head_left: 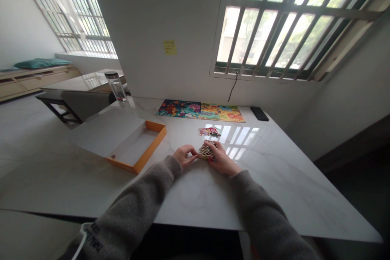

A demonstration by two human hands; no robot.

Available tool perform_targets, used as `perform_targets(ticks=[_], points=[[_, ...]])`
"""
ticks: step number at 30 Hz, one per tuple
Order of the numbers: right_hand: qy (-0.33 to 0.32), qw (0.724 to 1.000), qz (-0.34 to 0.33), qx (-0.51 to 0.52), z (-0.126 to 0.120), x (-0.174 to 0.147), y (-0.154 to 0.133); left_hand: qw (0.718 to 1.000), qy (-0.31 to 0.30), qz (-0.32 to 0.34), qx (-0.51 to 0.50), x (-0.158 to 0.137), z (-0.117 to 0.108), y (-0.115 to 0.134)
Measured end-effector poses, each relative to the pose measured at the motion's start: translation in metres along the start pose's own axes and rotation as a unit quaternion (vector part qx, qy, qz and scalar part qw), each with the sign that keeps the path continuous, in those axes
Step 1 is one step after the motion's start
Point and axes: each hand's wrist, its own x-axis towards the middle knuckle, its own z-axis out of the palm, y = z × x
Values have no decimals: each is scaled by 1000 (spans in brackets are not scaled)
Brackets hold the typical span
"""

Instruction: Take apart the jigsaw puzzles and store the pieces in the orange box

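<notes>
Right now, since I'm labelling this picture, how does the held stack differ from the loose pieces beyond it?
The stack shows striped edges; the loose pieces show colourful print. The right hand grips the stack; no hand touches the loose pieces. Both are right of the orange box.

The left sleeve is grey knit with dark lettering, too blurred to read. A white cord curls just beside the lettering. Well right of the lettering, the right sleeve is grey too, ending in a snug cuff.
</notes>
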Motion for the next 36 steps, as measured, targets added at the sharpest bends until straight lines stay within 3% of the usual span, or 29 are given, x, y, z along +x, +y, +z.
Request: perform_targets(ticks=[4, 9, 16, 23, 28, 36], points=[[-52, 998, 14, -15, -5, -2, -9, 1000, -13, 3, -7, 1, 6, 3], [-18, 999, -16, 42, -3, 0, -13, 998, -17, -41, -46, -2, 12, 12], [-28, 998, -20, 49, -1, 5, -10, 999, 32, 39, -11, 0, 0, 4], [-29, 999, -14, 1, 4, 17, -1, 992, -93, 57, 68, 10, 18, -7], [-45, 999, -10, -2, 1, 17, -2, 995, -70, 56, 36, 11, 17, -5], [-56, 994, -24, 88, -8, 5, -5, 996, -46, 69, 12, 9, 9, -6]])
